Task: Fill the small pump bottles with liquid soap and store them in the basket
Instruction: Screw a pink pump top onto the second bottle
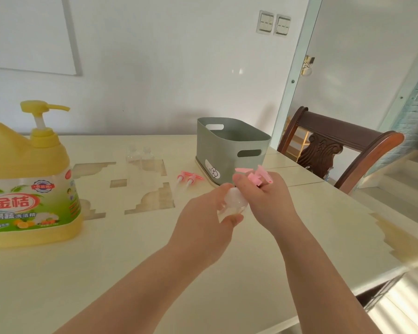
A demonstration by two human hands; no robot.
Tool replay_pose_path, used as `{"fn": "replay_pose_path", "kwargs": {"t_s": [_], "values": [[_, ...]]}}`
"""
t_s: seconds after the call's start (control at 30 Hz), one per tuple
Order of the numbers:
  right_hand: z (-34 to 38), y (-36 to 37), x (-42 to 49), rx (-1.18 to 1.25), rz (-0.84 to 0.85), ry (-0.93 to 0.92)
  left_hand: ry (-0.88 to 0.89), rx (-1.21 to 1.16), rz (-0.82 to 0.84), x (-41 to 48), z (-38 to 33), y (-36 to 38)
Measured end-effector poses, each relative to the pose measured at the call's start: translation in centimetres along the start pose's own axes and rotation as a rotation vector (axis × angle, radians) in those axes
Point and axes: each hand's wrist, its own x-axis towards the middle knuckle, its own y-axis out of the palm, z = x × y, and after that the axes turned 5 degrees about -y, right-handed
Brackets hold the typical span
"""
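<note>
Holding a small clear bottle [234, 203] in the left hand [203, 230], gripping the pink pump top [257, 175] with the right hand [268, 203], near the basket [227, 145].

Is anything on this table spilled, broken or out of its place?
Nothing stands out: no spill or damage shows. Two pink pump heads lie loose on the table, apart from two uncapped small bottles standing behind them, which fits the filling work.

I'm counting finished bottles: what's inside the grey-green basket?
Of the basket only the upper inner wall and a handle slot show, with nothing standing above the rim. Its near wall hides the bottom, so anything lying there cannot be seen.
</note>
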Motion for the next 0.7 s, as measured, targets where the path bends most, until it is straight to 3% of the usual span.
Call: {"fn": "replay_pose_path", "kwargs": {"t_s": [0.1, 0.23, 0.4, 0.47, 0.57, 0.7], "values": [[-1.0, -1.2, -0.2, -0.059, -0.041, 0.040, 0.005, 0.036, 0.022, 0.5, 0.0, 1.9], [-3.8, -2.9, -0.4, -0.160, -0.052, 0.039, -0.070, -0.196, 0.312, 2.5, 0.9, 3.7], [-4.9, -5.7, -0.5, 0.231, 0.102, -0.003, -0.129, -0.494, 0.594, 3.7, 1.4, 5.3], [-5.5, -6.0, -0.3, 0.276, 0.083, 0.030, -0.154, -0.538, 0.603, 4.0, 1.5, 6.1], [-6.7, -5.5, 0.3, 0.210, -0.012, 0.119, -0.269, -0.519, 0.455, 4.7, 1.5, 7.2], [-7.7, -4.4, 1.9, 0.046, -0.275, 0.223, -0.393, -0.496, 0.310, 5.3, 2.6, 7.3]]}}
